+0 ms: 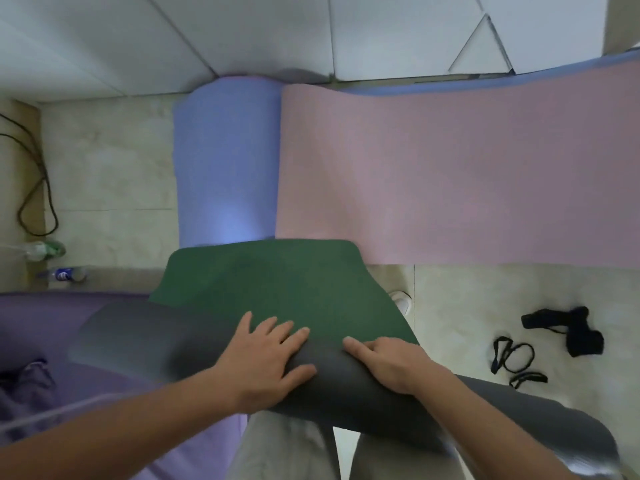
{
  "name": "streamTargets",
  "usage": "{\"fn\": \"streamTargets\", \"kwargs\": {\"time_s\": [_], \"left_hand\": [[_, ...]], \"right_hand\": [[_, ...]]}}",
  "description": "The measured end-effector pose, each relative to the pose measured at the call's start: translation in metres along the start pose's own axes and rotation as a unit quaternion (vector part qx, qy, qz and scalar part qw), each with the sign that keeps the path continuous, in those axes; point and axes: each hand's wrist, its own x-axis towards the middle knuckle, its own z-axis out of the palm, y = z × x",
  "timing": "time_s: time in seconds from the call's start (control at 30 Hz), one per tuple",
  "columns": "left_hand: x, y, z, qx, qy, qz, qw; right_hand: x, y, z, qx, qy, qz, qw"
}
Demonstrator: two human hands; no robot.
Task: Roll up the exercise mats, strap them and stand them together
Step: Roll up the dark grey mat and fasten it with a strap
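A mat with a green face (277,282) and grey back lies in front of me, its near part rolled into a thick grey roll (346,386) across my lap. My left hand (266,355) lies flat on the roll with fingers spread onto the green face. My right hand (384,362) rests on the roll beside it, fingers extended. Beyond, a pink mat (450,174) lies spread on the floor, its blue-backed end rolled up (225,161) at the left. Black straps (519,355) lie on the tiles at the right.
A purple mat (52,327) lies at the left under the grey roll. Two plastic bottles (62,273) and a black cable (34,188) are at the far left. A black pouch (571,330) lies by the straps. A white wall runs along the top.
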Motion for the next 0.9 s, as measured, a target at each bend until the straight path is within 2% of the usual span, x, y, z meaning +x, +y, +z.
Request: {"fn": "streamTargets", "kwargs": {"time_s": [0.07,0.17,0.23,0.3,0.4,0.47,0.53,0.57,0.63,0.7,0.8,0.9], "left_hand": [[0.013,-0.012,-0.003,-0.028,-0.039,-0.024,0.999],[0.062,-0.018,-0.009,-0.107,-0.077,-0.04,0.99],[0.088,-0.021,-0.009,-0.137,-0.127,-0.035,0.982],[0.107,-0.022,-0.009,-0.179,-0.17,-0.041,0.968],[0.133,-0.022,-0.009,-0.225,-0.201,-0.055,0.952],[0.149,-0.018,-0.013,-0.167,-0.143,-0.06,0.974],[0.16,-0.011,-0.019,-0.092,-0.013,-0.078,0.993],[0.161,-0.008,-0.023,-0.078,0.045,-0.087,0.992],[0.149,-0.006,-0.026,-0.091,0.084,-0.078,0.989],[0.129,-0.012,-0.02,-0.098,0.031,-0.017,0.995],[0.112,-0.024,-0.014,-0.003,-0.09,0.056,0.994],[0.131,-0.03,-0.014,0.014,-0.087,0.07,0.994]], "right_hand": [[0.021,-0.002,-0.008,-0.032,0.065,0.008,0.997],[0.036,-0.005,-0.014,-0.127,0.262,-0.023,0.956],[0.026,-0.005,-0.002,-0.136,0.309,-0.069,0.939],[0.01,-0.007,0.013,-0.14,0.28,-0.094,0.945],[0.013,-0.004,0.003,-0.154,0.176,-0.065,0.97],[0.027,0.002,-0.011,-0.112,0.109,-0.048,0.987],[0.045,0.01,-0.025,-0.062,0.08,-0.037,0.994],[0.053,0.012,-0.029,-0.046,0.067,-0.035,0.996],[0.066,0.016,-0.037,-0.023,0.04,-0.028,0.999],[0.081,0.021,-0.046,0.001,0.003,-0.002,1.0],[0.097,0.022,-0.055,0.006,-0.016,0.016,1.0],[0.102,0.013,-0.06,-0.072,0.041,0.003,0.997]]}}
